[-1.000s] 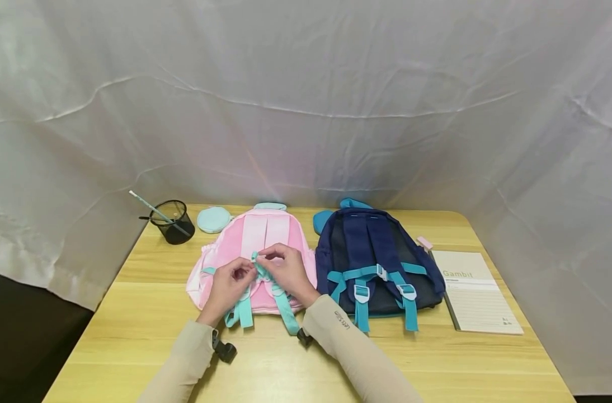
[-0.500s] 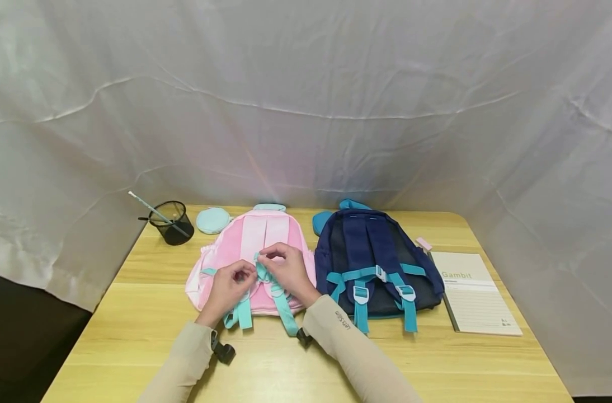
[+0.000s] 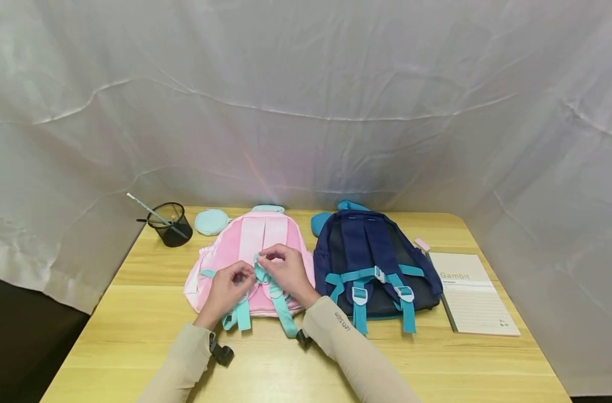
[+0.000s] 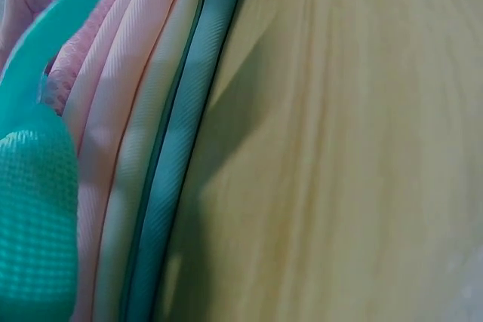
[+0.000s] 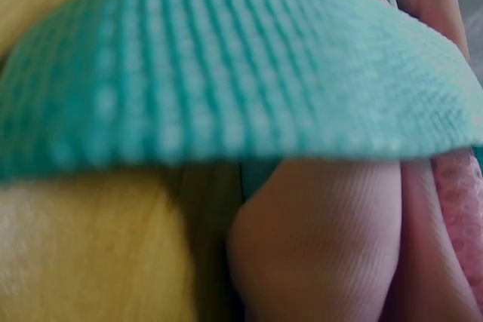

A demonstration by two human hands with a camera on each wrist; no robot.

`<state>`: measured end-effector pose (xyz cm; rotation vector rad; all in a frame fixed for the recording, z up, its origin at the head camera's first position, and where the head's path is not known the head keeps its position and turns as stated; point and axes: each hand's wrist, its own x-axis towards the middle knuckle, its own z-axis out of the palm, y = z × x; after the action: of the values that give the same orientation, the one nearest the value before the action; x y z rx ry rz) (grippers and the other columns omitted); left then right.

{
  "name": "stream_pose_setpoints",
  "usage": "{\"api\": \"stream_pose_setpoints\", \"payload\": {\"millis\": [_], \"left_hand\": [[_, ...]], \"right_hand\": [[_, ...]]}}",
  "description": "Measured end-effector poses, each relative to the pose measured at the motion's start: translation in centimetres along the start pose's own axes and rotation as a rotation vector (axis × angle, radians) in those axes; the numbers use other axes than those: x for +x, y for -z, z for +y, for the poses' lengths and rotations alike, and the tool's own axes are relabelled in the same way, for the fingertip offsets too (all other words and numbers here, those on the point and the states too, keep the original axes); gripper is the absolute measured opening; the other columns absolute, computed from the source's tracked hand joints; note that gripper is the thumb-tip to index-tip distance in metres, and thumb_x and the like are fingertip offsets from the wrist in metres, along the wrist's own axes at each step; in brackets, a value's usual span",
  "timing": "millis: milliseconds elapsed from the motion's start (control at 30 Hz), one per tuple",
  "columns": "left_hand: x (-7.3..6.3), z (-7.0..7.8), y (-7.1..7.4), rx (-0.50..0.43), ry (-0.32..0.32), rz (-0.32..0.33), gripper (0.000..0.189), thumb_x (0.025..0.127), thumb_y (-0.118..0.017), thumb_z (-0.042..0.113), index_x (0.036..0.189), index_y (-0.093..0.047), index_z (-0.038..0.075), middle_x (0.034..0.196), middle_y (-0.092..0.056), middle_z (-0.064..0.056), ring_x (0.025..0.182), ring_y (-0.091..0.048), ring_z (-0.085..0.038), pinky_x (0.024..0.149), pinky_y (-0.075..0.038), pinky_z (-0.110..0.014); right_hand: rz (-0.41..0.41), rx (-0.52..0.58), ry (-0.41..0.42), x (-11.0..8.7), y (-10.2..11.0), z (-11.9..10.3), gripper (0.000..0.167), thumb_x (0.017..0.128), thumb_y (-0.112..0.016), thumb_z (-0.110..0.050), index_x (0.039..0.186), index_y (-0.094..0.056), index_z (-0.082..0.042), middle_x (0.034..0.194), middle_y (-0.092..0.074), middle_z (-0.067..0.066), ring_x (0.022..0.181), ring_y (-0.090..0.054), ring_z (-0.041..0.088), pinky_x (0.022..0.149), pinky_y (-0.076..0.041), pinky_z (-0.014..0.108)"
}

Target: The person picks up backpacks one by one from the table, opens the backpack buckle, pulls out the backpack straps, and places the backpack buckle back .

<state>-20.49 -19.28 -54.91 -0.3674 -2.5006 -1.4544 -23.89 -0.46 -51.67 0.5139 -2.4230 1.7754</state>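
Observation:
A pink backpack (image 3: 225,254) lies with its shoulder straps facing up, left of the middle of the table. Over its lower part, my right hand (image 3: 291,273) pinches a short teal strap (image 3: 260,274) between thumb and forefinger. Close on the other side, my left hand (image 3: 230,286) has thumb and fingers curled together at the same strap. The buckle area is mostly hidden by the fingers. Loose teal webbing (image 3: 284,313) hangs past the bag's bottom edge. In the left wrist view, the bag's layered pink side (image 4: 106,148) shows; teal webbing (image 5: 226,73) fills the right wrist view.
Beside it lies a navy backpack (image 3: 353,240) with blue straps and a fastened white buckle (image 3: 379,274). A notebook (image 3: 474,296) and a pink eraser (image 3: 422,244) are at the right. A black mesh pen cup (image 3: 177,232) and a round light-blue pouch (image 3: 211,222) stand left.
The left fingertips have drawn slightly down and away from the right fingertips. The right hand keeps its pinch on the teal strap, almost in place. The head view has shifted slightly.

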Motion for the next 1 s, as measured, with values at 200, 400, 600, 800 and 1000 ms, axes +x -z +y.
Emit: {"api": "stream_pose_setpoints", "payload": {"millis": [200, 400, 600, 800, 1000], "left_hand": [[0.1, 0.0, 0.3, -0.164, 0.051, -0.002, 0.022, 0.100, -0.071, 0.016, 0.121, -0.068, 0.014, 0.095, -0.069, -0.004, 0.075, -0.059, -0.012, 0.065, -0.045, -0.021], [0.5, 0.0, 0.3, -0.201, 0.069, 0.005, 0.022, 0.103, -0.066, 0.016, 0.124, -0.068, 0.009, 0.095, -0.069, -0.017, 0.074, -0.059, -0.015, 0.063, -0.043, -0.019], [0.4, 1.7, 1.1, -0.270, 0.129, 0.014, 0.022, 0.104, -0.062, 0.010, 0.124, -0.065, 0.000, 0.097, -0.068, -0.026, 0.082, -0.065, -0.028, 0.070, -0.050, -0.024], [0.3, 0.5, 1.1, -0.345, 0.136, 0.038, 0.024, 0.106, -0.061, 0.017, 0.125, -0.064, 0.002, 0.101, -0.067, -0.024, 0.084, -0.064, -0.018, 0.072, -0.050, -0.024], [0.4, 0.0, 1.0, -0.363, 0.144, -0.007, 0.026, 0.107, -0.060, 0.022, 0.125, -0.063, 0.005, 0.107, -0.067, -0.023, 0.088, -0.064, -0.017, 0.079, -0.051, -0.023]], "right_hand": [[-0.024, 0.007, -0.004, -0.2, -0.1, 0.0, 0.011, 0.095, -0.078, -0.022, 0.104, -0.080, -0.016, 0.099, -0.077, 0.000, 0.097, -0.070, 0.015, 0.088, -0.055, 0.031], [-0.067, 0.030, -0.004, -0.1, -0.1, 0.2, 0.015, 0.095, -0.078, -0.023, 0.108, -0.079, -0.016, 0.103, -0.077, 0.001, 0.099, -0.070, 0.016, 0.091, -0.056, 0.034], [-0.122, 0.061, -0.021, 0.0, 0.1, 0.5, 0.035, 0.095, -0.077, -0.018, 0.129, -0.070, -0.011, 0.113, -0.076, 0.006, 0.106, -0.072, 0.021, 0.094, -0.058, 0.031], [-0.186, 0.005, -0.038, -0.1, 0.3, 0.5, 0.028, 0.093, -0.079, -0.016, 0.120, -0.075, -0.012, 0.107, -0.078, 0.003, 0.096, -0.073, 0.013, 0.086, -0.058, 0.024], [-0.127, -0.007, -0.018, -0.2, 0.8, 0.0, 0.020, 0.096, -0.076, -0.018, 0.116, -0.078, -0.015, 0.108, -0.078, 0.000, 0.097, -0.072, 0.010, 0.087, -0.058, 0.026]]}}
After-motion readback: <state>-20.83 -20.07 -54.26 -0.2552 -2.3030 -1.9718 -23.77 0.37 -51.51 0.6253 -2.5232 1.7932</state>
